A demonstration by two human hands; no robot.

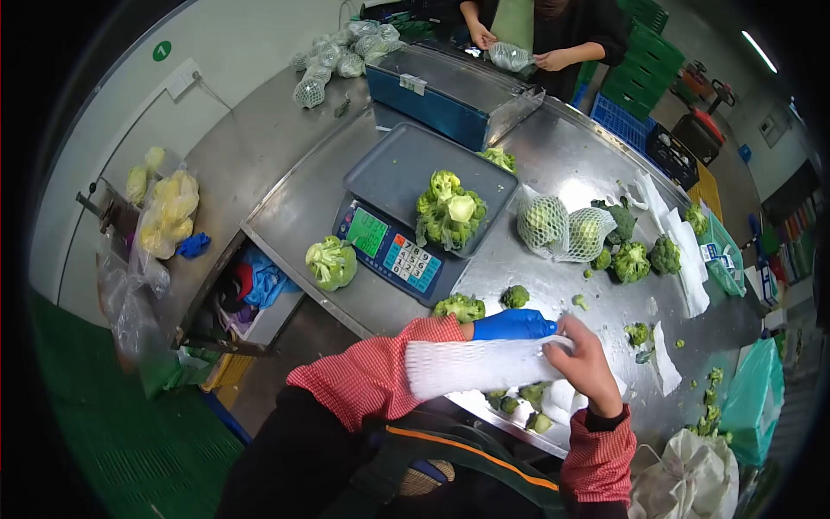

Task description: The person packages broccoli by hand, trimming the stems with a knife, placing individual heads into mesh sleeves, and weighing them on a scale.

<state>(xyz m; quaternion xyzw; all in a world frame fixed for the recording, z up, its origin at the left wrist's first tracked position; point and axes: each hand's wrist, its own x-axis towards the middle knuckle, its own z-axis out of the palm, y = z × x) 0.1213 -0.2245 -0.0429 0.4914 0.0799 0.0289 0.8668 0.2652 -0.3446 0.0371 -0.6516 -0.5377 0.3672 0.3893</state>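
My left hand (514,325), in a blue glove, is partly hidden behind a white foam net sleeve (475,365); its fingers are pressed together at the upper end. My bare right hand (581,356) pinches the sleeve's right end. Beyond them a broccoli head (451,210) lies stem up on the grey scale (411,169), whose display is lit green. A loose broccoli (331,263) sits left of the scale. To the right of it are net-wrapped broccoli (553,228) and unwrapped heads (631,262).
A person (553,43) across the table handles a wrapped piece. Wrapped produce (324,65) is piled at the back left. A blue box (432,93) stands behind the scale. Yellow produce in plastic (169,214) lies far left, and a green basket (724,255) right.
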